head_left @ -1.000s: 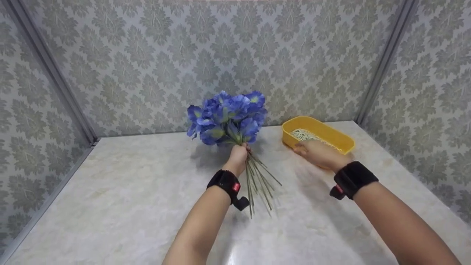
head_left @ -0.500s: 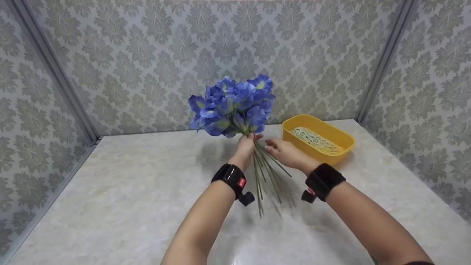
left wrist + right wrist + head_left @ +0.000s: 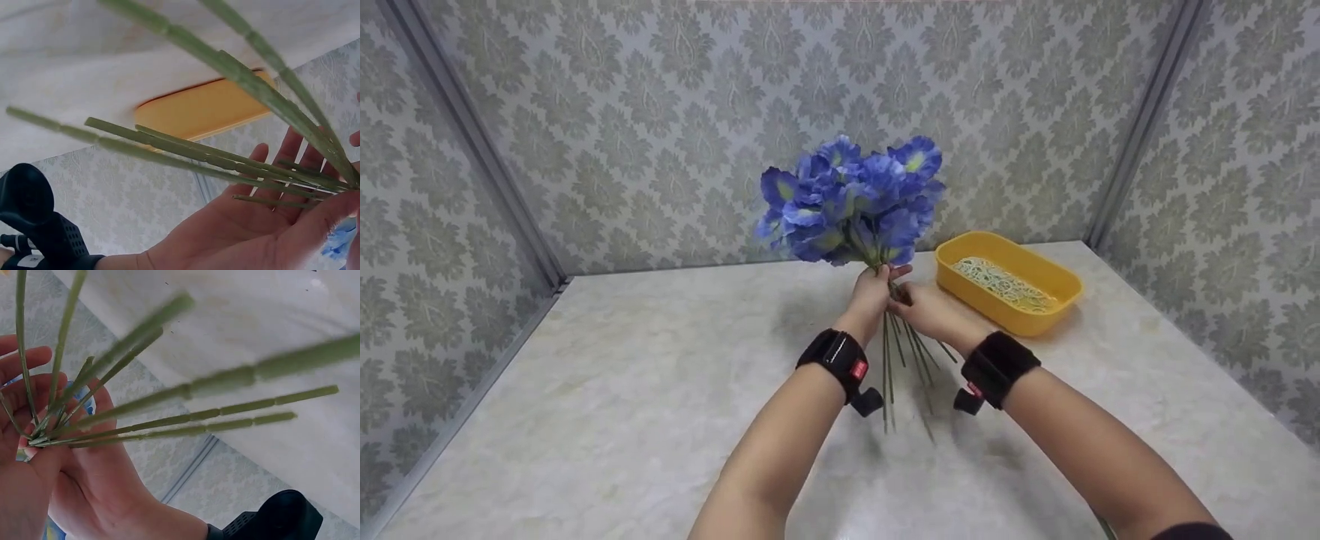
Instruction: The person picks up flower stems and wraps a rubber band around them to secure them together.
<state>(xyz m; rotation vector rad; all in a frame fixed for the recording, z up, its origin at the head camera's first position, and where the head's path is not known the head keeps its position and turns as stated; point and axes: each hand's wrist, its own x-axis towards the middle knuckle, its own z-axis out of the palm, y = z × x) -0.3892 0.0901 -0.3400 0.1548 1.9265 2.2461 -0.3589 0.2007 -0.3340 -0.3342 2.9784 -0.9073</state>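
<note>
My left hand [image 3: 870, 296] grips a bouquet of blue artificial flowers [image 3: 855, 195] just below the blooms, holding it upright above the table. Green stems [image 3: 888, 375] fan out downward from the grip. My right hand [image 3: 934, 311] is at the same stems, just below the left hand. In the left wrist view the right hand [image 3: 253, 230] has its thumb before the stems and spread fingers behind them. The stems [image 3: 208, 410] converge between both hands in the right wrist view. Its fingertips are partly hidden, so I cannot tell whether a small loop is there too.
A yellow plastic box [image 3: 997, 311] stands at the back right, close to my right hand. Many small pale loops [image 3: 1001, 285], like rubber bands, lie inside. Patterned walls [image 3: 660, 150] enclose the marbled table [image 3: 622, 390]. Part of a green stem [image 3: 1102, 525] shows beside my right forearm.
My right hand has left the yellow box and moved left to the flower stems. The left hand has raised the bouquet and shifted it slightly right.
</note>
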